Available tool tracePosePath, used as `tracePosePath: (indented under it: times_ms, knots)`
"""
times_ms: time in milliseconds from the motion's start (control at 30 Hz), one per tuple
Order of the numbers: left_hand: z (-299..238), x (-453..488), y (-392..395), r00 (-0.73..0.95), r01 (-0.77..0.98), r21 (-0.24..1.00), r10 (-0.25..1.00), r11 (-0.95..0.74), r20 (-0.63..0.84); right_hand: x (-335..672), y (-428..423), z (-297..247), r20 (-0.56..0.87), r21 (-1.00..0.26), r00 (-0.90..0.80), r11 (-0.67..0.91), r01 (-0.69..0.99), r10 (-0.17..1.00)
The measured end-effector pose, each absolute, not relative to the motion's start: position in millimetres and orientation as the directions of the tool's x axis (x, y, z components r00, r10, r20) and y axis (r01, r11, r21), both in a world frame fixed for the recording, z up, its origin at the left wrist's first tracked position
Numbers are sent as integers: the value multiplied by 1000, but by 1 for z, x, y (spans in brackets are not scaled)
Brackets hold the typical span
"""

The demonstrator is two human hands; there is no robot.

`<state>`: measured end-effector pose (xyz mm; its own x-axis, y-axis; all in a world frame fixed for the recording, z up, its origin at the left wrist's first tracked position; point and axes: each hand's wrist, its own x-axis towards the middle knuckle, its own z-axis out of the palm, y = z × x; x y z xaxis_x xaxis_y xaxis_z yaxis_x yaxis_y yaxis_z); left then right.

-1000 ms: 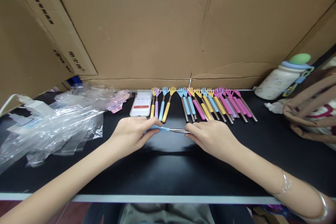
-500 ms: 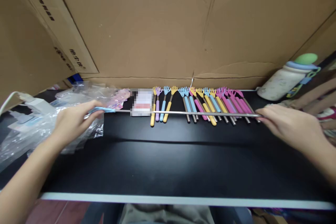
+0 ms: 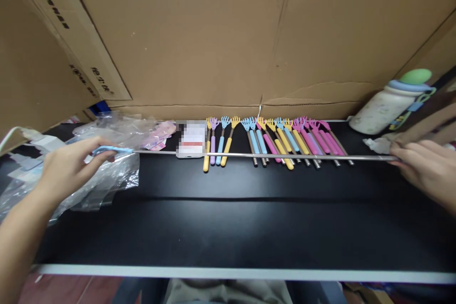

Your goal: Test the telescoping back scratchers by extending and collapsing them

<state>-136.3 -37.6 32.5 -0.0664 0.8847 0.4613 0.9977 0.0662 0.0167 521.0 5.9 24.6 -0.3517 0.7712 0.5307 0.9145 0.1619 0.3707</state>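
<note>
A telescopic back scratcher is stretched out long across the black table. My left hand pinches its blue end over the plastic bags at the left. My right hand grips the thin metal end at the far right. Behind the rod lies a row of several collapsed back scratchers with yellow, blue, pink and purple handles and small claw heads.
A phone lies left of the row. A heap of clear plastic bags covers the left side. A white bottle with a green cap and a bag stand at the right. Cardboard walls close the back.
My hands started close together at the table's middle and have moved far apart. The scratcher between them has been pulled out from short to full length.
</note>
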Motion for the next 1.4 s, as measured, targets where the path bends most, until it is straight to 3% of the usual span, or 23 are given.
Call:
tracePosePath:
  times_ms: [133, 333, 600, 767, 967, 1200, 1300, 1400]
  knots:
    - [32, -135, -37, -53, 999, 24, 889, 47, 455, 539, 9, 18, 422, 487, -446, 218, 846, 789]
    - [28, -135, -33, -30, 1000, 14, 895, 27, 446, 530, 7, 17, 395, 489, -457, 240, 839, 797]
    - [18, -152, -33, -40, 999, 29, 901, 30, 432, 547, 8, 14, 369, 490, -380, 170, 855, 848]
    - [26, -141, -38, 20, 1000, -2, 926, -20, 376, 530, 11, 14, 429, 553, -336, 51, 831, 839]
    - [32, -130, -35, -144, 987, 0, 896, 159, 420, 529, 9, 17, 433, 471, -332, 104, 876, 838]
    - [36, -135, -44, -154, 986, 12, 863, 169, 482, 538, 0, 14, 599, 375, -291, 59, 925, 746]
    - [36, -125, -47, -80, 997, 48, 876, 65, 476, 506, -7, 19, 534, 382, -333, 129, 915, 778]
    - [28, -95, -43, 171, 968, 101, 899, -229, 403, 446, -15, 23, 526, 410, -444, 241, 880, 725]
